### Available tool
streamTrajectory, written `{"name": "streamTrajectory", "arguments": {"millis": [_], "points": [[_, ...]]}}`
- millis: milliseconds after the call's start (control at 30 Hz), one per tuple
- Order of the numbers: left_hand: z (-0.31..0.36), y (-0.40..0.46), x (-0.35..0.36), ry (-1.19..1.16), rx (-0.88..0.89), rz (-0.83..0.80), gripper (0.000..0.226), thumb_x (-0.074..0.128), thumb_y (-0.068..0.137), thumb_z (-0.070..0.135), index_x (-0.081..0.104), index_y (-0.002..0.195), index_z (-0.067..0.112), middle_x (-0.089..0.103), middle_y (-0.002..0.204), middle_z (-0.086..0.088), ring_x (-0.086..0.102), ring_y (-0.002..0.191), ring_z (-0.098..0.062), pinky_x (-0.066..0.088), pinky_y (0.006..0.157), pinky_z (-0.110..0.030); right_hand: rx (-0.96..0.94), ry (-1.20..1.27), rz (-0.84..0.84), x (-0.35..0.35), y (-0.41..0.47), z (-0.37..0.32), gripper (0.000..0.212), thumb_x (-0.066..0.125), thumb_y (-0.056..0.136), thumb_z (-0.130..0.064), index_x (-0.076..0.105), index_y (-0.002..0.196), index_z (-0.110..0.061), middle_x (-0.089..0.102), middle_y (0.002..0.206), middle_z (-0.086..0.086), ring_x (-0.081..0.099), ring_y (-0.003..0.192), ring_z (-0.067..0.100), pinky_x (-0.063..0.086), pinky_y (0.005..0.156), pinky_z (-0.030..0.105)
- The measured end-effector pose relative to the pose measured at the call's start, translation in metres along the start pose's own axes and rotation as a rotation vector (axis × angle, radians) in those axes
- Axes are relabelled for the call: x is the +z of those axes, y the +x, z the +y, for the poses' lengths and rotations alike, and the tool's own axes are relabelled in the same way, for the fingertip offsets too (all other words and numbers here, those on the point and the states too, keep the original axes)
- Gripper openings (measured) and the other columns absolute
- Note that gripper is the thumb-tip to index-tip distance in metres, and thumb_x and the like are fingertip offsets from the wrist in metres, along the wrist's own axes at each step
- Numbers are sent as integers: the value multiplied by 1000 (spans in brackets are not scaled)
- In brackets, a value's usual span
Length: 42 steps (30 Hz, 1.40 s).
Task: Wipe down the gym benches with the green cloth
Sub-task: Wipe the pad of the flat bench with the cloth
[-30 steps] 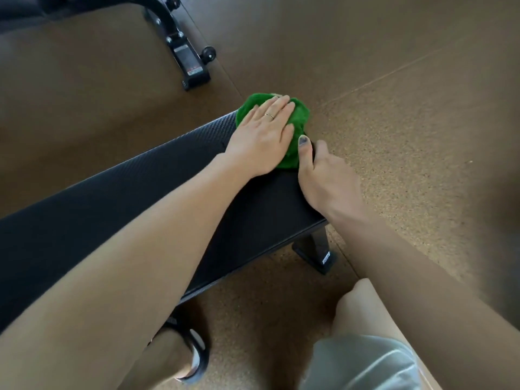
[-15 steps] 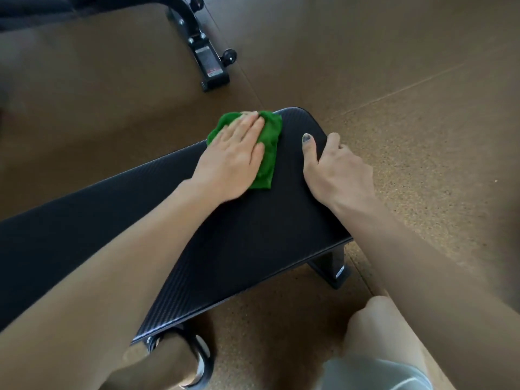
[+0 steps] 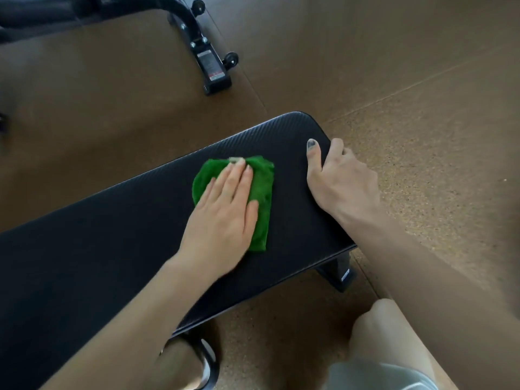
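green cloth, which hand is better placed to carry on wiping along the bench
Left. The left hand lies flat on the green cloth on the bench. The right hand grips the bench's end edge, steadying it.

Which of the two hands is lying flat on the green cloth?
The left hand, fingers straight on the cloth; the right hand grips the bench end instead.

Hidden and cut-off parts, head view

Left hand (image 3: 222,218) covers much of the green cloth (image 3: 261,198); right hand (image 3: 342,178) fingers curl out of sight over the bench (image 3: 112,249) end. Bench runs off left edge; second frame (image 3: 208,63) cropped at top.
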<state>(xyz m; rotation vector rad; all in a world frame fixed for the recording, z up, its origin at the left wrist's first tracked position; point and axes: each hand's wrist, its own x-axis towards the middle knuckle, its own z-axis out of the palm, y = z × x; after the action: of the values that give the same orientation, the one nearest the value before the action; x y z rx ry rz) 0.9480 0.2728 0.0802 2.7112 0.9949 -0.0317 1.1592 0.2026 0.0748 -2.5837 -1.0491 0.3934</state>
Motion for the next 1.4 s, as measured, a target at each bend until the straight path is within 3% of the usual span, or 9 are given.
{"name": "streamTrajectory", "arguments": {"millis": [100, 233, 367, 500, 733, 800, 1133, 1233, 1400], "points": [[-4, 74, -4, 24, -118, 39, 70, 12, 104, 42, 24, 160, 2, 25, 167, -18, 22, 155, -31, 17, 127, -46, 0, 4, 12, 0, 1, -1, 66, 11, 105, -62, 44, 134, -13, 61, 123, 15, 62, 107, 39, 34, 80, 44], [25, 162, -8, 49, -193, -80, 57, 12, 102, 32, 51, 129, 0, 54, 135, -22, 49, 124, -43, 39, 106, -53, 26, 100, -14, -2, 3, 1, 69, 10, 104, -65, 49, 131, -14, 63, 125, 16, 59, 113, 40, 37, 86, 48], [77, 171, -7, 106, 59, -62, 49, 34, 107, 33, 40, 148, 8, 41, 156, -13, 30, 148, -32, 14, 126, -46, 162, 335, -102, -9, 12, 3, 77, 5, 101, -69, 52, 139, -21, 63, 131, 17, 55, 125, 39, 37, 104, 48], [96, 134, 1, 154, 334, -71, 55, 37, 108, 31, 27, 161, 18, 29, 166, -1, 13, 157, -19, -1, 128, -38, 231, 589, -117, -15, 8, 12, 79, 10, 102, -70, 47, 149, -18, 60, 139, 15, 52, 134, 35, 34, 111, 44], [44, -19, 7, -7, 230, -15, 56, 20, 111, 37, 19, 164, 22, 11, 172, 7, 1, 158, -7, 3, 130, -35, 57, 455, -152, -15, -1, 14, 71, 9, 103, -68, 41, 150, -27, 61, 120, 4, 55, 123, 33, 38, 103, 49], [28, -40, 6, 12, 217, -33, 55, 18, 111, 39, 15, 164, 25, 6, 172, 11, -4, 157, -3, 1, 130, -33, 4, 315, -119, -9, -2, 12, 73, 10, 102, -70, 36, 152, -24, 61, 132, 9, 56, 123, 37, 40, 102, 51], [27, 114, -5, -56, -32, -13, 56, 24, 112, 33, 12, 165, 19, 5, 173, 3, -1, 159, -14, -4, 129, -36, -14, 129, -51, -5, -1, 3, 67, 17, 105, -64, 37, 149, -19, 58, 139, 17, 58, 120, 41, 41, 96, 50], [37, 59, 2, -62, 29, 8, 57, 24, 111, 34, 12, 165, 17, 5, 173, 2, -2, 159, -14, -2, 130, -41, -15, 125, -40, -3, -4, 5, 67, 16, 105, -64, 35, 151, -20, 57, 140, 17, 59, 119, 41, 41, 96, 50], [38, -34, 12, -10, 168, -14, 59, 11, 108, 43, 10, 164, 25, 0, 170, 13, -9, 157, -3, -10, 126, -29, 15, 120, -50, -2, -4, 3, 69, 13, 104, -65, 35, 152, -21, 56, 142, 14, 57, 123, 41, 40, 99, 52]]}}
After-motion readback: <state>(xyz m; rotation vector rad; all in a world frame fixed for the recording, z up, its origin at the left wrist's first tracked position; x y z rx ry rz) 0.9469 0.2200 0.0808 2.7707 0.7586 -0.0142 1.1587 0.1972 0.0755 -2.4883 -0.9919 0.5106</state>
